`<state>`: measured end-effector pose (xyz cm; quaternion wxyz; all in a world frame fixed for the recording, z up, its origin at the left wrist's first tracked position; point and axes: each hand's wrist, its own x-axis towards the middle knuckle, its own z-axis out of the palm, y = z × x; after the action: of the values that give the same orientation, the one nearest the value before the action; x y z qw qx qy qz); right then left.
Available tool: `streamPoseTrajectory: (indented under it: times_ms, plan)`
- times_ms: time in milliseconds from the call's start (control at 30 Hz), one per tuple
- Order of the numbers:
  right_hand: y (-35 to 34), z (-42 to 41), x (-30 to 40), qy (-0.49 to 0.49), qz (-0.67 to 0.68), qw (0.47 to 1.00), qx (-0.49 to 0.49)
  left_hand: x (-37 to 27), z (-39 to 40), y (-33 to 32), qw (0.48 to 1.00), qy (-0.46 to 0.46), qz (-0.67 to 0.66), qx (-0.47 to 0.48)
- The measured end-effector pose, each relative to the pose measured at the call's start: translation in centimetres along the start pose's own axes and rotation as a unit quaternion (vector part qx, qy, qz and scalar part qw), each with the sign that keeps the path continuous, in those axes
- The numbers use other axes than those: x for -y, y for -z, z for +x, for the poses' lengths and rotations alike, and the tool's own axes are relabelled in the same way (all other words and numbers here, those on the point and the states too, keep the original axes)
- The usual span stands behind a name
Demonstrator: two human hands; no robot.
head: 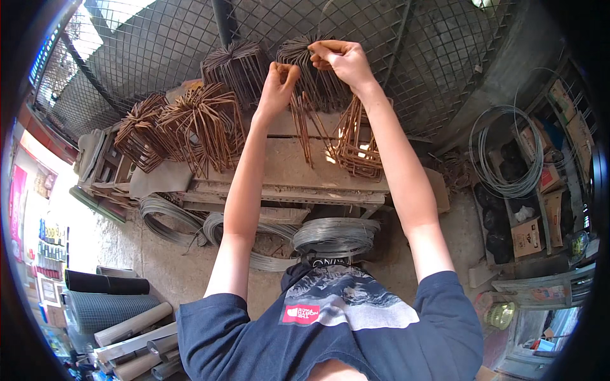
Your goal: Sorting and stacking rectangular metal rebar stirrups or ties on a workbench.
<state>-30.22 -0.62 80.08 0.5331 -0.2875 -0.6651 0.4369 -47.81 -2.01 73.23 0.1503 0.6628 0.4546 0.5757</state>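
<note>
Both arms reach forward over a workbench (281, 162). My left hand (281, 81) is raised with its fingers curled, above a few narrow rusty steel rods (301, 128). Higher and to the right, my right hand (340, 59) has thumb and fingers pinched together, in front of a bundle of dark bent-steel stirrups (310, 52). A thin pale wire (325, 12) curves above that hand; whether the fingers grip it is unclear. What either hand holds cannot be made out. Rusty rectangular stirrups (360, 152) stand below my right forearm.
More stirrup bundles (200, 119) stand on the bench's left, before a wire-mesh screen (162, 43). Wire coils (336, 235) lie beneath the front edge. Mesh rolls (109, 309) are at lower left. A wire coil (507, 152) and cardboard boxes (526, 238) are at right.
</note>
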Motion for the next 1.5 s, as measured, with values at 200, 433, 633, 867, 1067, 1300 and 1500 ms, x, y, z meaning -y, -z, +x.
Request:
streamPoseTrajectory:
  times_ms: [200,433,633,867,1067,1300,1500]
  plan:
    - [-0.8,-0.1,0.4,0.034,-0.003,0.999,0.021,-0.4,0.4,-1.2,0.951,0.012,-0.295,0.094]
    - [-0.6,-0.2,1.3,0.022,-0.025,0.999,-0.016,-2.2,-0.2,-0.7,0.927,0.014,-0.341,0.157]
    - [-0.6,-0.2,0.9,0.037,-0.003,0.999,-0.019,-2.2,-0.1,-1.1,0.935,0.047,-0.318,0.147]
    - [1.9,-4.2,-4.6,-0.155,-0.113,0.971,0.142,-1.6,0.0,-0.9,0.932,0.057,-0.338,0.122]
    - [0.4,-6.9,-6.8,-0.15,-0.226,0.925,0.266,-2.2,0.0,-0.7,0.938,0.062,-0.319,0.121]
    - [0.0,-7.1,-7.5,-0.143,-0.15,0.942,0.265,-2.8,0.1,-0.4,0.943,0.071,-0.297,0.129]
    - [-0.9,-7.4,-7.0,-0.111,-0.196,0.952,0.207,-2.3,0.2,-0.2,0.948,0.053,-0.285,0.132]
